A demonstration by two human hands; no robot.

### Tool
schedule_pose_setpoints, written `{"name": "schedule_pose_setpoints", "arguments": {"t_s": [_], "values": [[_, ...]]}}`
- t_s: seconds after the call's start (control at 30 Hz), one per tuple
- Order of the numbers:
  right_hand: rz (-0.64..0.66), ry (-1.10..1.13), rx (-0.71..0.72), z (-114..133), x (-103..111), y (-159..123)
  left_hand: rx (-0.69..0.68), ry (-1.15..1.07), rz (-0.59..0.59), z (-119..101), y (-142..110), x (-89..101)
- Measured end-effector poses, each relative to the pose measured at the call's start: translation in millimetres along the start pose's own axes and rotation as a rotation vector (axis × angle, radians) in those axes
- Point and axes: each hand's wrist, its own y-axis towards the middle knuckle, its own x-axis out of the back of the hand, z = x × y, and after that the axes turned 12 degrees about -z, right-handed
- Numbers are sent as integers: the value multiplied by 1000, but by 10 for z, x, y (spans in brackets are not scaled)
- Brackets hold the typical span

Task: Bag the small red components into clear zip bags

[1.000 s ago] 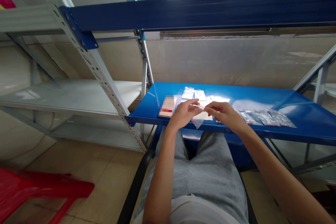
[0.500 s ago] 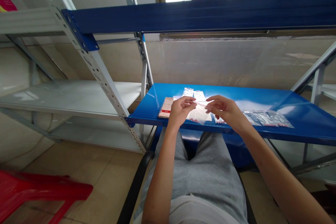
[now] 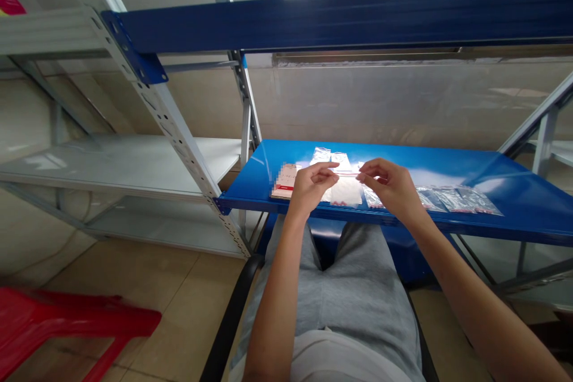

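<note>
In the head view, my left hand (image 3: 310, 187) pinches one end of the top edge of a small clear zip bag (image 3: 345, 192). My right hand (image 3: 388, 184) pinches the other end. A thin red line runs along that edge, nearly level between my fingertips. The bag's body is pale with glare and hangs over the shelf near its front edge, so its contents are hard to make out. Beside my left hand lies a cardboard box (image 3: 285, 181) with a red stripe, partly blurred. Flat clear bags (image 3: 454, 199) with small reddish bits lie right of my right hand.
Two shiny bags (image 3: 341, 161) lie behind my hands on the blue shelf (image 3: 430, 165). A blue beam (image 3: 313, 27) crosses overhead, with a slotted grey post (image 3: 174, 131) at left. A red stool (image 3: 80, 313) stands on the floor at lower left.
My right hand has shifted slightly up and to the right. The bag's red-lined edge was slanted and is now nearly level, with the bag hanging straighter. The left hand has barely moved.
</note>
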Motion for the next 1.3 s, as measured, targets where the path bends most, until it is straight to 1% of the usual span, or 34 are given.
{"name": "schedule_pose_setpoints", "arguments": {"t_s": [0.1, 0.2, 0.33, 0.43, 0.57, 0.67, 0.73, 0.83, 0.87, 0.97, 1.07, 1.17, 1.3], "values": [[0, 35, -16, 16, 18, 7, 33, -4, 56, -18, -2, -3], [35, 85, -51, 42, 39, 9, 68, -26, 81, -35, -8, -19], [89, 133, -81, 69, 33, -2, 46, -85, 56, -37, -17, -59], [109, 142, -102, 79, 11, -13, 8, -50, 35, -35, -25, -86], [94, 136, -114, 86, -9, -18, -23, 14, 30, -48, -38, -106], [72, 114, -120, 75, -11, -15, -10, 48, 38, -61, -46, -102], [62, 104, -112, 57, -14, -12, 17, 50, 72, -57, -48, -95], [54, 91, -90, 32, -25, -13, 69, 53, 158, -15, -45, -104], [53, 88, -82, 29, -29, -16, 80, 50, 165, 6, -42, -116], [46, 76, -62, 45, -32, -23, 85, 15, 117, 63, -32, -164], [77, 75, -90, 73, -16, -21, 65, -3, 95, 68, -27, -185], [122, 116, -149, 69, 2, -8, 41, 38, 87, 36, -27, -161], [129, 126, -181, 7, 1, 12, 30, 76, 89, 11, -29, -116]]}}
